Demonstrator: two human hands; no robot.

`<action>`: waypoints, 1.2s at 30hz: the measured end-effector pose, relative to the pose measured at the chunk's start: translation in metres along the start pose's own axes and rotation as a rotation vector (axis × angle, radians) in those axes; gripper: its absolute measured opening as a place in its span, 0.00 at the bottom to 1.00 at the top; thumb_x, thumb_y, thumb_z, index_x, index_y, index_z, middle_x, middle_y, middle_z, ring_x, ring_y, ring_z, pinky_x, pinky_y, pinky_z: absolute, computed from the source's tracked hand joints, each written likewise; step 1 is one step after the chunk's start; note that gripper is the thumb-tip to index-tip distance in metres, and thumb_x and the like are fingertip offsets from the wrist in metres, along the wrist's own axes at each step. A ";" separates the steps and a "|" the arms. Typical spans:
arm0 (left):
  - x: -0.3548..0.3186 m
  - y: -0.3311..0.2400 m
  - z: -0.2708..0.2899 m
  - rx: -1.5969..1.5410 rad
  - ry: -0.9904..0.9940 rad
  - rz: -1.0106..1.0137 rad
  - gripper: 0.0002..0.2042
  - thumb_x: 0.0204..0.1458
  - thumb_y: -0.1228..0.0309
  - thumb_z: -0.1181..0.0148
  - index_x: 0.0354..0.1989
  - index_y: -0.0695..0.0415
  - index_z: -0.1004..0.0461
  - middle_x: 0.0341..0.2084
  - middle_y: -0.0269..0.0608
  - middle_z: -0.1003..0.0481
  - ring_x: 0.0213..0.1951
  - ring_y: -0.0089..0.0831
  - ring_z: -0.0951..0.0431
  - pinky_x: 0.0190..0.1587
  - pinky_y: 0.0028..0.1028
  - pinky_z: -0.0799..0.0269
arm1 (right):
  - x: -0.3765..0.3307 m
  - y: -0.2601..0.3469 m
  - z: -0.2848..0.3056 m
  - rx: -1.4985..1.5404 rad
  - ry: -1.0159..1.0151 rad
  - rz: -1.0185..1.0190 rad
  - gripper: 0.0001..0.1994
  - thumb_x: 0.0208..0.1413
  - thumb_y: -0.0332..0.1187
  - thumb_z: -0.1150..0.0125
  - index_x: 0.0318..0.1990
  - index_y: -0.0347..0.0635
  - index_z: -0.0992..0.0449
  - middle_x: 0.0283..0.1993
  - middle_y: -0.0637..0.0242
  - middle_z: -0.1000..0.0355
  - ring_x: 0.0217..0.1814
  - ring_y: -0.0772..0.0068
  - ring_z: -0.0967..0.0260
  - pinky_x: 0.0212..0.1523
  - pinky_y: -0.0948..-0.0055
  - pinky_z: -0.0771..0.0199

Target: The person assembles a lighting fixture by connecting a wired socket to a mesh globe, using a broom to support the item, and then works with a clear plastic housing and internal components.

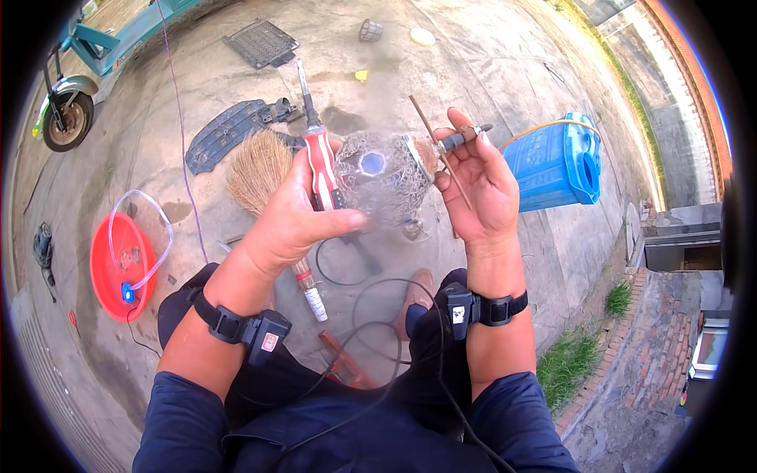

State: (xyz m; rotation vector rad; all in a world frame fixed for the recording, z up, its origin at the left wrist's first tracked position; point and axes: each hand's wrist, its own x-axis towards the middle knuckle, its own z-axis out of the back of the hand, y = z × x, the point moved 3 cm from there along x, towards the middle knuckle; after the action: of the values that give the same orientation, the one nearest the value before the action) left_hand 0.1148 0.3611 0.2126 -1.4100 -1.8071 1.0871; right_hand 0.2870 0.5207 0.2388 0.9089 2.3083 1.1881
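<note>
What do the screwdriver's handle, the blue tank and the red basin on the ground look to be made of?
The screwdriver handle looks like glossy red and white plastic, with a dull grey metal shaft. The blue tank seems moulded plastic: even colour, rounded corners. The red basin also looks plastic, smooth and evenly bright, though that is only a guess.

the left hand (296, 217) holds a red-handled screwdriver (319, 162) against a clear plastic bottle (378, 181). the right hand (477, 189) steadies the bottle's other side, pinching a thin stick (441, 154) and a small dark tool (461, 138). nearby on the concrete ground (489, 63) lie a straw broom (256, 169), a red basin (106, 268) and a blue tank (556, 162)
</note>
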 end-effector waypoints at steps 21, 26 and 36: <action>0.003 0.005 0.022 0.381 -0.316 0.152 0.24 0.52 0.73 0.35 0.59 0.58 0.33 0.37 0.33 0.28 0.35 0.19 0.26 0.28 0.22 0.28 | 0.001 0.004 0.021 -0.072 -0.033 0.096 0.15 0.67 0.38 0.44 0.57 0.45 0.27 0.51 0.61 0.23 0.53 0.71 0.30 0.49 0.66 0.31; 0.004 -0.008 0.028 0.679 -0.359 -0.038 0.24 0.51 0.74 0.36 0.58 0.60 0.31 0.39 0.35 0.25 0.39 0.22 0.25 0.40 0.24 0.27 | 0.001 0.002 0.018 -0.104 -0.015 0.099 0.14 0.67 0.36 0.44 0.57 0.45 0.26 0.51 0.62 0.23 0.53 0.73 0.29 0.48 0.69 0.31; 0.000 -0.043 0.036 1.059 -0.411 -0.256 0.22 0.48 0.77 0.36 0.54 0.62 0.28 0.45 0.40 0.23 0.47 0.25 0.24 0.52 0.25 0.29 | 0.002 0.005 0.021 -0.238 -0.034 0.106 0.13 0.66 0.35 0.42 0.56 0.44 0.23 0.49 0.65 0.21 0.51 0.78 0.27 0.40 0.81 0.34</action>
State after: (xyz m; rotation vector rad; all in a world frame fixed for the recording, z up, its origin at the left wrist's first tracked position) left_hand 0.0637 0.3479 0.2325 -0.3308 -1.2096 1.8666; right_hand 0.3002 0.5363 0.2307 0.9641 2.0582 1.4435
